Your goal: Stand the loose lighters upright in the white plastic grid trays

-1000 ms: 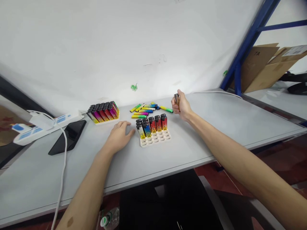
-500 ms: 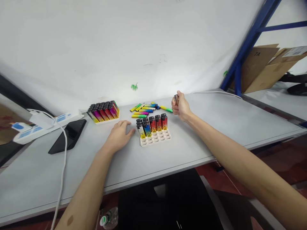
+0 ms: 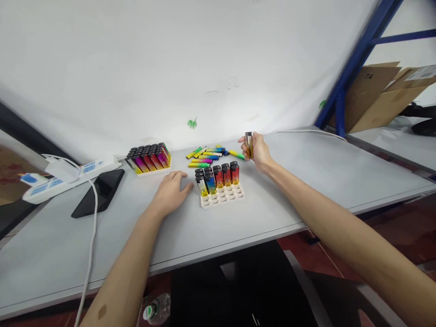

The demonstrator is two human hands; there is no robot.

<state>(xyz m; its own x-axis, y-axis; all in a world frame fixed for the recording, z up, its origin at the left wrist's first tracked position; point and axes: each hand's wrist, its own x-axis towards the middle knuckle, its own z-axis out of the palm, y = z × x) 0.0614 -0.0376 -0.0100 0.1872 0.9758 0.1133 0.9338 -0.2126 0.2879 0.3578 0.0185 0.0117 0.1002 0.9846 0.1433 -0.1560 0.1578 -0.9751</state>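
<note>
My right hand (image 3: 259, 153) holds a silver and gold lighter (image 3: 250, 145) upright above the table, its dark top upward. Fingers and thumb grip it from the sides. My left hand (image 3: 171, 191) lies on the table with its fingers spread, holding nothing. Just right of it stands a white rack (image 3: 223, 198), its rear slots filled with several upright lighters in silver, blue and red (image 3: 218, 178); bare slots show along its front. Behind the rack lies a loose pile of shiny multicoloured lighters (image 3: 204, 158), partly overlapping.
A second rack (image 3: 154, 171) packed with lighters stands at the back left. Further left are a black phone (image 3: 98, 193), a white power strip (image 3: 73, 177) and a hanging white cable (image 3: 91, 245). Cardboard boxes (image 3: 374, 97) sit beyond a blue metal frame (image 3: 340, 109) at right.
My right hand has loosened from a fist around the lighter, so more of its body now shows. My left hand and the racks stay put; the view has shifted slightly.
</note>
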